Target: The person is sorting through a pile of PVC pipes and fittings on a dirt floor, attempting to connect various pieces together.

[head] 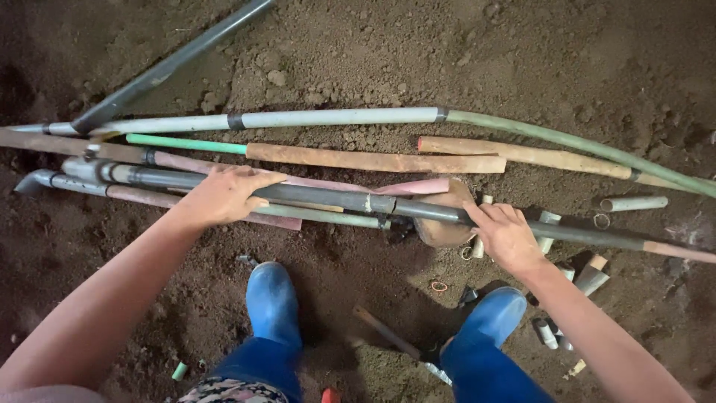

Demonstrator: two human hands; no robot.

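Dark pipe point(328, 195) on loose brown soil point(462, 60), both hands' point(224, 195) point(507, 237) fingers pressing it.

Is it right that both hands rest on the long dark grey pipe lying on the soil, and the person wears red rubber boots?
Not quite: the head view shows the boots are blue, not red. Left hand and right hand do rest on the dark grey pipe on the soil.
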